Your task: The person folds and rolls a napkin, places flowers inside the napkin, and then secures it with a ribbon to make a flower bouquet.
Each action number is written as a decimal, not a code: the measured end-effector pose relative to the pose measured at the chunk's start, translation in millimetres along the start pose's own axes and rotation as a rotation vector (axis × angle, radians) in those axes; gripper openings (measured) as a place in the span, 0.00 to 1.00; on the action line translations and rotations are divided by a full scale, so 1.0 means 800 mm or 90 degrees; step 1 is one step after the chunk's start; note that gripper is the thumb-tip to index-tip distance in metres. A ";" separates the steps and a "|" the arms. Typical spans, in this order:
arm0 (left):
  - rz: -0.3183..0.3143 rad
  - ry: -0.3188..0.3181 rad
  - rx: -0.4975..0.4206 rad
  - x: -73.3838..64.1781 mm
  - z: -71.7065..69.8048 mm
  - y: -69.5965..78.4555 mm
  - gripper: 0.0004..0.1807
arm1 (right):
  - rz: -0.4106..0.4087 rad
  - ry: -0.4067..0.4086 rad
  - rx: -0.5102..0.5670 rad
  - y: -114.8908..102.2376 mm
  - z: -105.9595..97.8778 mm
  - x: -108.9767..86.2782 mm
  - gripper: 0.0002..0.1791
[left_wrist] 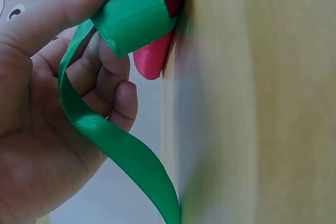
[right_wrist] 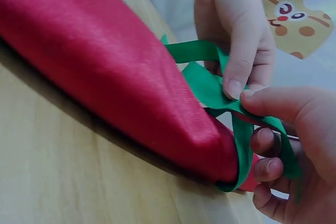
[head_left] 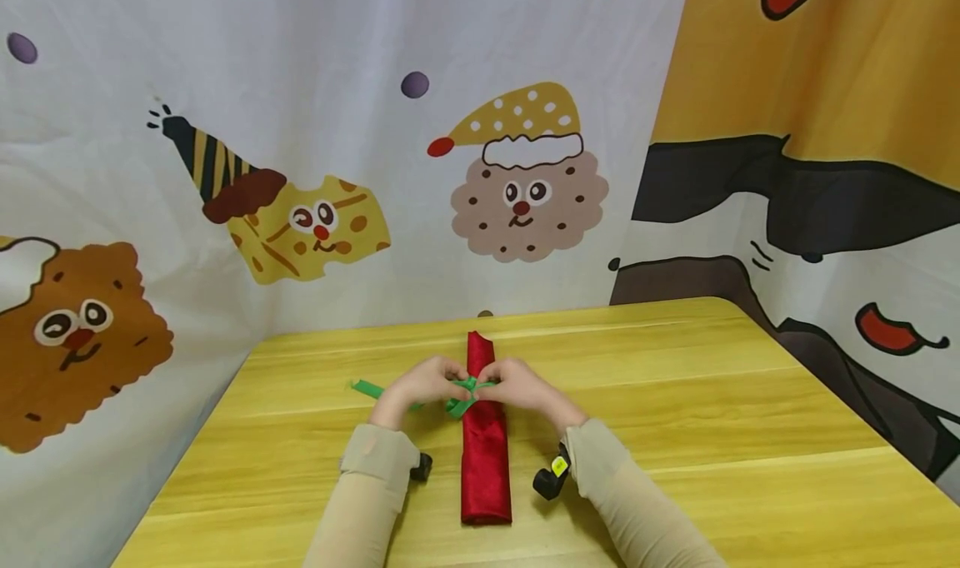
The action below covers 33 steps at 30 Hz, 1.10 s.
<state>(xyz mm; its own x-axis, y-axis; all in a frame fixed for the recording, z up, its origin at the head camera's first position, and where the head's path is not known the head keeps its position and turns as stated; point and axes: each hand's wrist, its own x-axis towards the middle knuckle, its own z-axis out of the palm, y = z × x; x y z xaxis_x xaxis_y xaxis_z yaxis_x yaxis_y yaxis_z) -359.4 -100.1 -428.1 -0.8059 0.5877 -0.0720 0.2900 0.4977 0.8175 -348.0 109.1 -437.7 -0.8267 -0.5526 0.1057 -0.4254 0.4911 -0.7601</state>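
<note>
A roll of shiny red cloth (head_left: 485,468) lies lengthwise on the wooden table. Around its upper part runs a green ribbon (head_left: 459,407), looped at the crossing. My left hand (head_left: 431,382) pinches a folded loop of the ribbon between thumb and fingers, as the left wrist view shows; a long tail (left_wrist: 126,150) hangs past its palm. From the other side my right hand (head_left: 521,385) pinches the ribbon near the crossing, its thumb close to the left thumb. In the right wrist view a short ribbon end (right_wrist: 287,156) hangs by the right fingers. The crossing itself is partly hidden by the fingers.
The wooden table (head_left: 675,401) extends on both sides of the cloth. A ribbon end (head_left: 367,388) lies out to the left. Behind the table hangs a white curtain (head_left: 337,68) printed with cartoon biscuits and cheese. Black wrist cameras sit at both cuffs.
</note>
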 end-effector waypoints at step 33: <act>0.008 -0.013 -0.014 -0.002 0.001 0.004 0.04 | 0.017 0.027 -0.024 -0.001 0.000 -0.002 0.06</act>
<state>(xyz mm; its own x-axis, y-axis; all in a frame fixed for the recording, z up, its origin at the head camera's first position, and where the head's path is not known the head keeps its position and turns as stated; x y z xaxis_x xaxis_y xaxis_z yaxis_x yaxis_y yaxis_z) -356.6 -99.0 -425.4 -0.7916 0.6066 -0.0735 0.2881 0.4766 0.8306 -346.2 109.5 -436.9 -0.8528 -0.5098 0.1133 -0.4154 0.5308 -0.7387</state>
